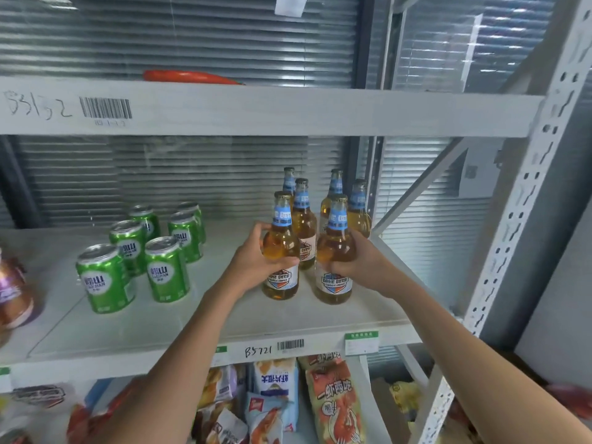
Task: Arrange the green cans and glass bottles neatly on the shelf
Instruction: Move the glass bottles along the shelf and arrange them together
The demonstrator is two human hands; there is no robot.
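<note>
two front bottles gripped on the middle shelf

a grey metal shelving unit [288,110] is seen, its upper beam marked with a barcode and handwriting that cannot be read surely. the middle shelf board [198,318] carries a front edge tag written "b5721" [258,350] beside a small barcode. on its left part six green aluminium cans [144,251] are stood upright in two rows, printed "laoshan" in white. on its right part six amber glass bottles with blue neck labels [320,232] are stood in two rows; "beer" can be read on the shield labels, the word before it only partly. the front-left bottle [281,251] is wrapped by the left hand [256,261], fingers closed round its shoulder. the front-right bottle [335,251] is clasped likewise by the right hand [355,261]. both bottles rest upright on the board. snack bags [288,402] are packed below, their print partly hidden. a brown packet [12,290] is cut off at the left edge. a red object [189,76] lies on top, blurred.
</note>
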